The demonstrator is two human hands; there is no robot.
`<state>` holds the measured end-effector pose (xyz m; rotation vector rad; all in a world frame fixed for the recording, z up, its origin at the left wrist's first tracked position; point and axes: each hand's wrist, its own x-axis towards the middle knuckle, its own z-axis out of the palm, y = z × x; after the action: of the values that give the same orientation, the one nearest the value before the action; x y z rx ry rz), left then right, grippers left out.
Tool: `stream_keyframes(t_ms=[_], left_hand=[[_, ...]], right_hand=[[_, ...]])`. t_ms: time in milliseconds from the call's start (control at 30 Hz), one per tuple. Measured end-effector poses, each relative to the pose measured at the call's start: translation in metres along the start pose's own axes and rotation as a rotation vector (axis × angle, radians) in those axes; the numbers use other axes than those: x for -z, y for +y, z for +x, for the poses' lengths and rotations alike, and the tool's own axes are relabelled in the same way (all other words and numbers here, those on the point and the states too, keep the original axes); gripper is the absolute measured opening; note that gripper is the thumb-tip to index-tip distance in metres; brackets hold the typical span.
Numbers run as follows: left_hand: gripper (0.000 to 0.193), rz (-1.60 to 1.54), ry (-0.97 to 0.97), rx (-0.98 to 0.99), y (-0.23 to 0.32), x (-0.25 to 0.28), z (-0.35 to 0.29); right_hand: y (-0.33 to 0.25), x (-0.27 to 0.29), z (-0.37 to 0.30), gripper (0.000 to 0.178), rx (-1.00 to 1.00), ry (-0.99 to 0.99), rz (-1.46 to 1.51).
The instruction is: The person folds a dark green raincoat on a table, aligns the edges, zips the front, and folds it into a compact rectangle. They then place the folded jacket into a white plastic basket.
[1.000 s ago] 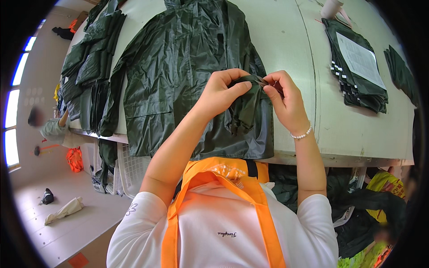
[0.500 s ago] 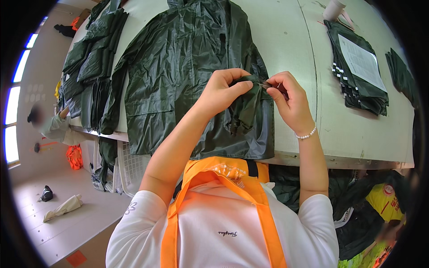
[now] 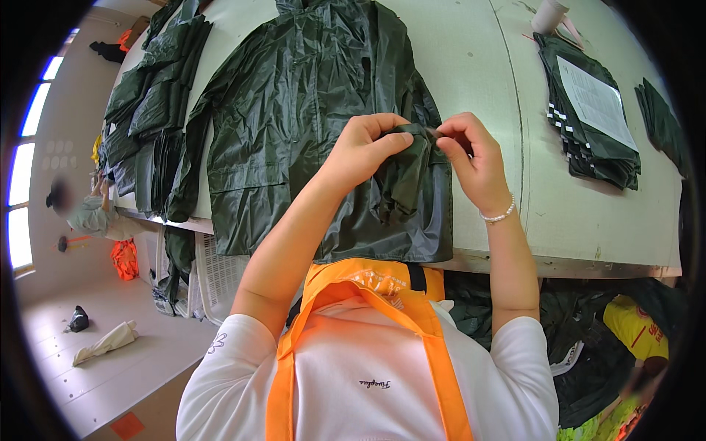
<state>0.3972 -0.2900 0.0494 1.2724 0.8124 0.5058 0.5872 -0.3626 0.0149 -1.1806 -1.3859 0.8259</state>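
Observation:
A dark green, shiny rain jacket (image 3: 254,162) lies spread on the table with its hem at the near edge. My left hand (image 3: 365,151) is closed on the jacket's sleeve end (image 3: 403,176), pinching the cloth up between thumb and fingers. Just to the right, at the pinched cloth, my right hand (image 3: 474,162) is closed around a small thin metal tool (image 3: 434,133), which looks like thread snips. The fingers cover most of it, and its tip is blurred. A bead bracelet circles my right wrist.
Folded dark garments are piled at the table's left (image 3: 158,95). A bundle with a paper sheet (image 3: 597,95) lies to the right, below a white thread cone (image 3: 549,16). White plastic crates (image 3: 219,275) stand under the table. Another person (image 3: 88,209) works at far left.
My right hand has shifted slightly up and left at the sleeve end, and the tool's tip shows less clearly. My left hand keeps its pinch. The person at far left has moved their arms.

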Motion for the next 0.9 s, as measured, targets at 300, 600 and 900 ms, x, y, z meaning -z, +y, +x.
stream_keyframes(t_ms=[300,600,900], left_hand=[[0.017,-0.725,0.067,-0.105,0.001,-0.019,0.001],[0.016,0.55,0.788,-0.551,-0.032,-0.004,0.03],[0.019,0.593,0.529,-0.565,-0.045,-0.022,-0.024]], right_hand=[[0.017,-0.037,-0.011,0.029,-0.195,0.207,0.278],[-0.004,-0.043,-0.007,0.018,-0.253,0.513,0.204],[0.028,-0.022,-0.028,0.019,0.141,0.675,-0.176]])
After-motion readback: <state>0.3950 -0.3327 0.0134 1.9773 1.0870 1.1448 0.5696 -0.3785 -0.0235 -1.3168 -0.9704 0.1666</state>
